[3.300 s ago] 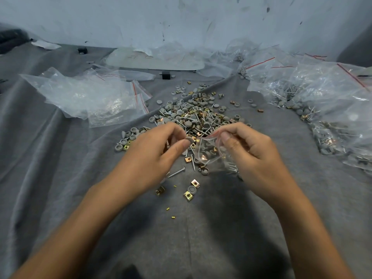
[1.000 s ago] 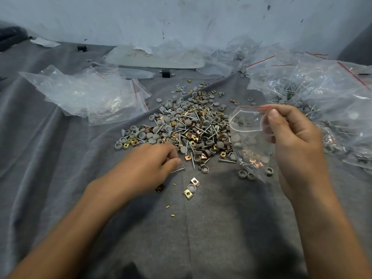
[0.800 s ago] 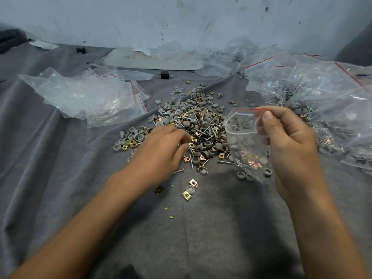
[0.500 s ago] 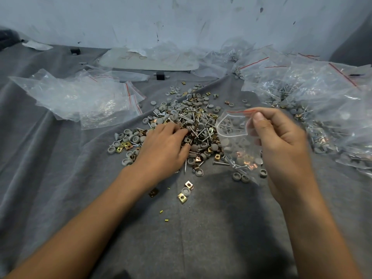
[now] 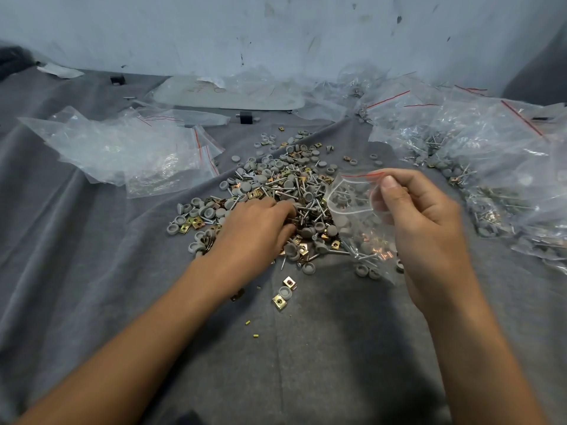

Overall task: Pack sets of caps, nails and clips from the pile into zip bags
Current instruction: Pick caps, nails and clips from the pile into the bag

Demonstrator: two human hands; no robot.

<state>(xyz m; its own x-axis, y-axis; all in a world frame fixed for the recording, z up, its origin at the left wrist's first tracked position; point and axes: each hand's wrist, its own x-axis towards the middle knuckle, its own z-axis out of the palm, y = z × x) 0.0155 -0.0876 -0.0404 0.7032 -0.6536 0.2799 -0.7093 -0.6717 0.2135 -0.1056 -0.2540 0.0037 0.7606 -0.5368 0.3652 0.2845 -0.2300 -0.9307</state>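
Surface: grey cloth (image 5: 92,271) lies creased over it, with a scuffed pale wall (image 5: 276,32) behind.
Pile (image 5: 285,179): grey caps (image 5: 245,187), nails (image 5: 302,191) and brass-coloured clips (image 5: 198,222) are heaped in the middle of the surface.
Left hand (image 5: 254,231): palm down on the pile's near-left side, fingers bent in among the pieces. The fingertips are hidden, so I cannot tell whether it holds anything.
Right hand (image 5: 423,216): raised at the pile's right side, thumb and fingers pinching the zip bag (image 5: 359,222) by its red-striped mouth.
Bag: clear, mouth gaping, with caps, nails and clips in its bottom.
Empty bags (image 5: 129,148): spread toward the far-left corner.
Filled bags (image 5: 491,154): heaped along the right edge.
Strays (image 5: 283,294): two clips and a cap just nearer than the pile.
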